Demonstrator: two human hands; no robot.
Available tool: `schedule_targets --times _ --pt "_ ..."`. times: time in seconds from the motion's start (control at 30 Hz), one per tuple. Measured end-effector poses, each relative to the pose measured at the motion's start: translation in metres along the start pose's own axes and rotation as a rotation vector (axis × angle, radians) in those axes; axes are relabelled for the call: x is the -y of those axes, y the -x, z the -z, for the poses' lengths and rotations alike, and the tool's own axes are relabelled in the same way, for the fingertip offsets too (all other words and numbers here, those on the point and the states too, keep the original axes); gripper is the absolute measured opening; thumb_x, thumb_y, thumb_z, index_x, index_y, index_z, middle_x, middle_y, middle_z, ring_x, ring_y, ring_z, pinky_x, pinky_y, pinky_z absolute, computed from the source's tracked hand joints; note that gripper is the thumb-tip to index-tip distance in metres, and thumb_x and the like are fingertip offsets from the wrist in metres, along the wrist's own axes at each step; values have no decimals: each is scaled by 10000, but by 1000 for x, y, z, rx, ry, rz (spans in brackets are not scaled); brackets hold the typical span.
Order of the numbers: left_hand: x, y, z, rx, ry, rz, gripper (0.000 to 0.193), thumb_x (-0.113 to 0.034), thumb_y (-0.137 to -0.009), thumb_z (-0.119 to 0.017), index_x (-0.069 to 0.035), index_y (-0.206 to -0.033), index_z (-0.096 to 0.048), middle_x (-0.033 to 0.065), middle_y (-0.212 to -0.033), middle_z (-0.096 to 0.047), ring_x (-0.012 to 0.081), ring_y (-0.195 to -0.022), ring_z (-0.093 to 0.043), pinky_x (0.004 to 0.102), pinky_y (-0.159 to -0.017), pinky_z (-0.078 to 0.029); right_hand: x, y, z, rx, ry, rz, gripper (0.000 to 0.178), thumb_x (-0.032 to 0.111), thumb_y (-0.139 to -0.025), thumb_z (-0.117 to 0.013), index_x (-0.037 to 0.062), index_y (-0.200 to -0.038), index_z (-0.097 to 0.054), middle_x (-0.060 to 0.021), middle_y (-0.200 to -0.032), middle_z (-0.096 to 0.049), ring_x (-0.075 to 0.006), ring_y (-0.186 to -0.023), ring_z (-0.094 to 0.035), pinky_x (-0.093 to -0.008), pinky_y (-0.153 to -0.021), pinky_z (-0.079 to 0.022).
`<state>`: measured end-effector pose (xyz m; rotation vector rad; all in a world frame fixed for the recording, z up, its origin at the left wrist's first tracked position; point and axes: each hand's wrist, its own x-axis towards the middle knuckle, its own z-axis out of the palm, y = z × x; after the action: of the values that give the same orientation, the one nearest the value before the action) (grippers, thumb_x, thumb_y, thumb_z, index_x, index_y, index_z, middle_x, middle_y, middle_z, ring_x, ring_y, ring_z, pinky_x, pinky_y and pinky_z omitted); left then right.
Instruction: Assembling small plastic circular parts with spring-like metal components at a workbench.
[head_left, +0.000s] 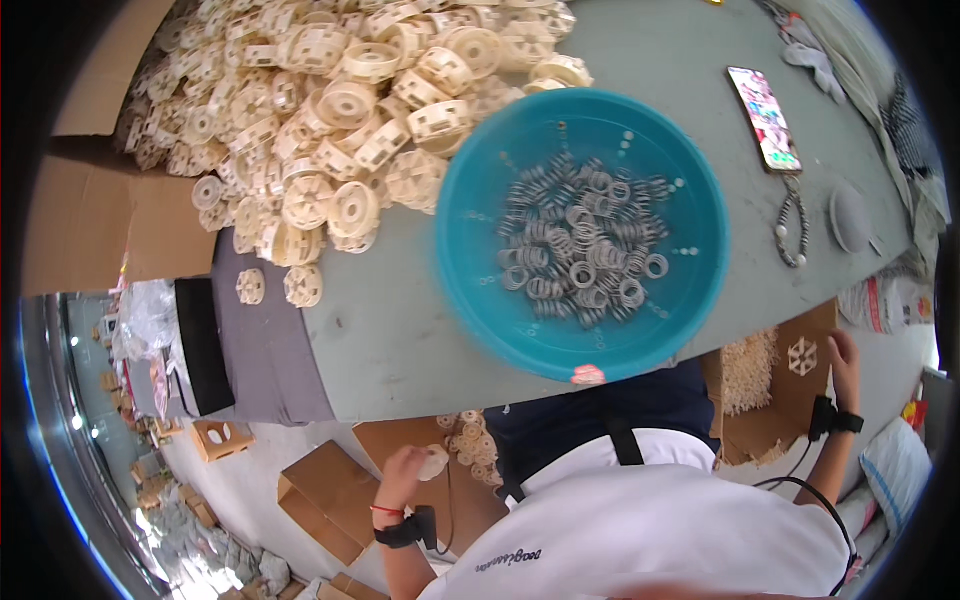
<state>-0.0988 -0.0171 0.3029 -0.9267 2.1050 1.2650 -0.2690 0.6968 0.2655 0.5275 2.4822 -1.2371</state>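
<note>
At the lower left, my left hand (402, 474) is closed on a cream plastic wheel-like part (433, 463), held above an open cardboard box with round cream parts (470, 445). My right hand (845, 365) is at the lower right, beside the wall of another cardboard box (770, 430). Its fingers look apart with nothing between them. Just left of those fingers shows a pale six-spoked part (803, 357), apart from the hand, against the box's inside. Whether it is in the air or resting there I cannot tell. Small pale pieces (750, 372) fill that box.
A teal basin (460, 290) with many metal coil springs (590, 240) stands on the grey-green table (390, 340). Behind it heaps a large pile of cream plastic parts (330, 110). A phone (765, 120) with a beaded strap (792, 230) and a white cup-shaped thing (850, 218) lie right.
</note>
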Motion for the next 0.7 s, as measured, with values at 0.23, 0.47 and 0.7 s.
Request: schedule_targets --times 0.23,0.47,0.7 --pt "-138 -42 16 -332 -11 -403 204 -194 -892 -528 -13 -962 -592 31 -858 -615 82 -819 -541 242 -740 -440 96 -37 -66 -887 -273 442 286 139 -923 -498 -26 -1156 -516 -112 -1117 -568 -178 -1014 -542 -297 -892 -413" --pt "-130 -174 116 -1043 -493 -376 734 -350 -701 -713 86 -1205 -406 254 -1182 -477 382 -1115 -451 420 -945 -363 252 -4 -152 -772 201 1189 234 -57 -823 -537 -26 -1054 -536 -173 -1008 -592 -260 -948 -570 -346 -853 -436" --pt "-198 -76 -6 -657 -66 -803 763 -195 -612 -802 25 -1218 -393 169 -1142 -481 276 -1045 -492 360 -906 -407 266 40 -173 -268 -316 992 213 -27 -819 -535 -21 -1032 -535 -142 -927 -603 -241 -846 -584 -342 -767 -460"
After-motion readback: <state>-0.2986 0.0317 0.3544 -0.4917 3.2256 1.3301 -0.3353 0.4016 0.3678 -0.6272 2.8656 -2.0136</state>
